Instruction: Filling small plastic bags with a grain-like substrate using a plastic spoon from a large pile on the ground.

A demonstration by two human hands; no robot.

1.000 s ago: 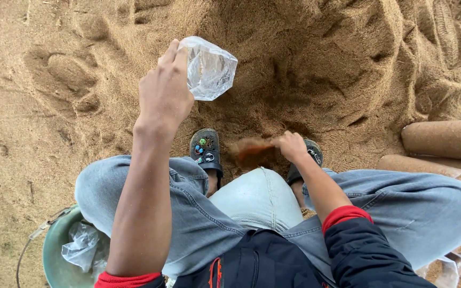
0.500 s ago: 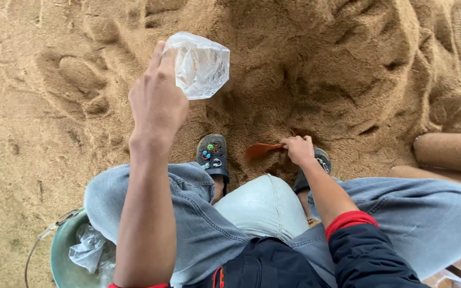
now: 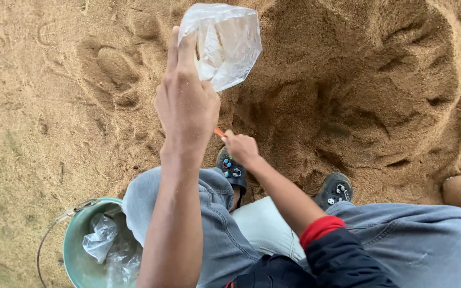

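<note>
Left hand [image 3: 187,101] pinching clear bag [image 3: 221,44] above it, right hand [image 3: 241,148] apparently gripping orange tool [image 3: 219,132]

Open sawdust floor [image 3: 38,133] lies free on the left and ahead. To the right the sawdust heap [image 3: 380,90] rises as a wall. The green bucket [image 3: 73,250] and the person's knees [image 3: 209,197] crowd the near space.

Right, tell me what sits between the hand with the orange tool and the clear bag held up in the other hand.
The left hand itself does. It holds the clear plastic bag by its lower edge, and its back covers most of the orange tool gripped by the right hand. Whether the tool's tip reaches the bag cannot be told.
</note>
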